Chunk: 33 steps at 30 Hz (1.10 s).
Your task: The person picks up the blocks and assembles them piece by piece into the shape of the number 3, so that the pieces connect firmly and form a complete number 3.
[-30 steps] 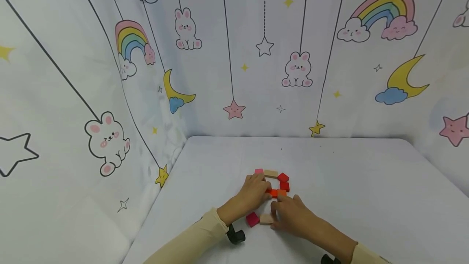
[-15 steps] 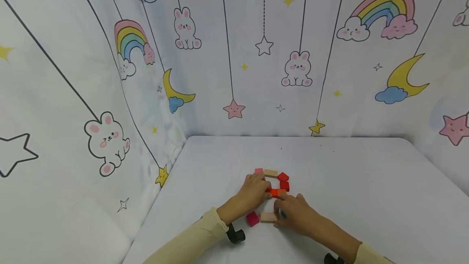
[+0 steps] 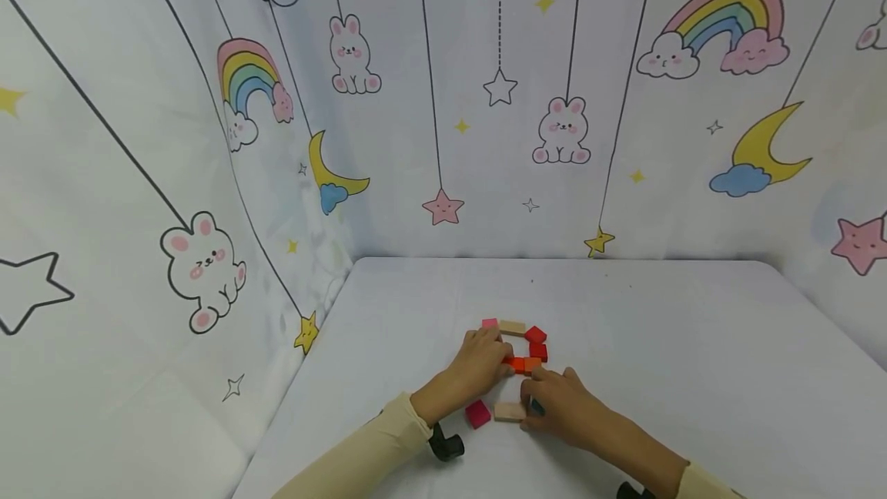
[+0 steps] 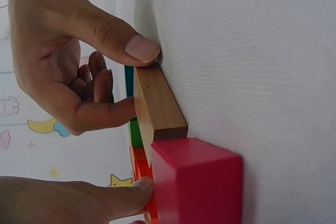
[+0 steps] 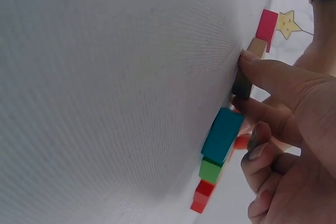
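Note:
My left hand (image 3: pixel 478 360) rests low over the row of blocks, its fingers and thumb pinching an orange-red block (image 3: pixel 517 365); its thumb (image 4: pixel 135 196) shows against that block in the left wrist view. Nearer to me, my right hand (image 3: pixel 564 406) pinches a plain wooden block (image 3: pixel 509 412) between thumb and index finger, the block lying on the table. A magenta block (image 3: pixel 478 413) lies just left of it. Partly hidden by the right hand are a teal block (image 5: pixel 222 136) and a green block (image 5: pixel 210 170), both clearer in the right wrist view.
Beyond the hands lie a pink block (image 3: pixel 490 323), a wooden block (image 3: pixel 513 328), a red pentagonal block (image 3: pixel 536 336), a red block (image 3: pixel 538 352) and an orange block (image 3: pixel 533 365). The white table (image 3: pixel 658 345) meets a patterned cloth wall (image 3: pixel 624 114).
My right hand has shifted slightly right with the wooden block, widening the gap to the magenta block. The teal block has come partly into sight under it. My left hand stays in place.

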Available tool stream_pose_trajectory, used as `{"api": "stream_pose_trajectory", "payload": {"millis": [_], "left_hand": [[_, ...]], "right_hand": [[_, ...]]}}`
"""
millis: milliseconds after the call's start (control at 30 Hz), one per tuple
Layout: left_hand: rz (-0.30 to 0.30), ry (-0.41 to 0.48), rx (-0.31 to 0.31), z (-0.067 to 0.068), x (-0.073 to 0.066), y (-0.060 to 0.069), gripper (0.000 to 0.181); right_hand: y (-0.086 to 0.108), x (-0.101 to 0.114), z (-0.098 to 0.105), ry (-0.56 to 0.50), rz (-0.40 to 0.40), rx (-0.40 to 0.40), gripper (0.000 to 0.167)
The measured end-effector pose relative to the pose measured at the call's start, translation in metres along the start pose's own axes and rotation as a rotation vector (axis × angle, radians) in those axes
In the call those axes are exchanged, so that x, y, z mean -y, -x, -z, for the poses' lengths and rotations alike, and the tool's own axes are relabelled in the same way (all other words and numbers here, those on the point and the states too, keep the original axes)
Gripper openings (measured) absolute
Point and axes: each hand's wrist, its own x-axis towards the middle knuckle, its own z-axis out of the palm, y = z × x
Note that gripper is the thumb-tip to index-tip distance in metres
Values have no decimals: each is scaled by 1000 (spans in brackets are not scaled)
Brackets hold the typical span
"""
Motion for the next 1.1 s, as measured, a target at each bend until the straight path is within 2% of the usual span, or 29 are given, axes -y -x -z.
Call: {"api": "stream_pose_trajectory", "payload": {"millis": [400,733,1100], "left_hand": [[8,1,6,3,-2,0,18],[1,-1,-2,2,-3,1,17],[-6,-11,-11,3,-2,2,18]], "right_hand": [[-3,-2,1,28,-48,8,31],[1,-5,-2,-3,22,-23,30],[1,-3,1,3,5,-17,29]]}}
